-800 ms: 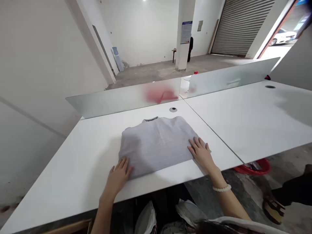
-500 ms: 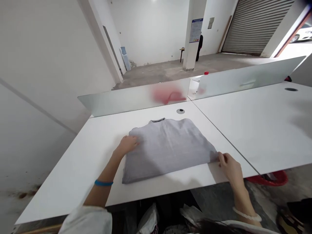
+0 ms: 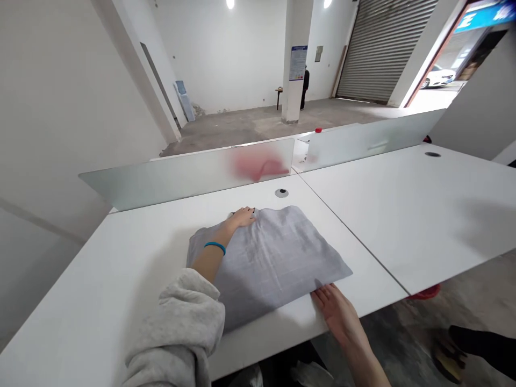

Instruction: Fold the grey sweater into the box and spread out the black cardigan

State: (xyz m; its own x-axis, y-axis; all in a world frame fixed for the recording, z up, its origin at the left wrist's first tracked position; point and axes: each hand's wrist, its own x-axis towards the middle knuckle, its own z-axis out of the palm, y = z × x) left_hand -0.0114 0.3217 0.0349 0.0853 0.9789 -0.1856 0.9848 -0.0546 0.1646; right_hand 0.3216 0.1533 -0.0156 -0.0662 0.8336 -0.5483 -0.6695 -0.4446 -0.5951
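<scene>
A grey garment (image 3: 274, 263), folded into a wide flat shape, lies on the white table (image 3: 153, 242) with its collar side away from me. My left hand (image 3: 243, 216) rests on the cloth at the collar, fingers stretched out, and covers most of the neckline. My left forearm and sleeve hide the garment's left part. At the near edge, right of the middle, my right hand (image 3: 336, 312) lies with its fingers extended, the tips touching the hem or just under it. The garment's right corner lies loose beyond that hand.
A frosted divider (image 3: 181, 177) runs along the table's back, with a blurred red shape behind it. A cable hole (image 3: 281, 193) sits behind the garment. Under the right edge shows a red basket (image 3: 427, 293). A person (image 3: 305, 88) stands partly behind the far pillar (image 3: 296, 102).
My left hand has moved from the garment's left edge to the collar. My right hand has let go of the right corner and shifted left along the near hem. The view has turned right.
</scene>
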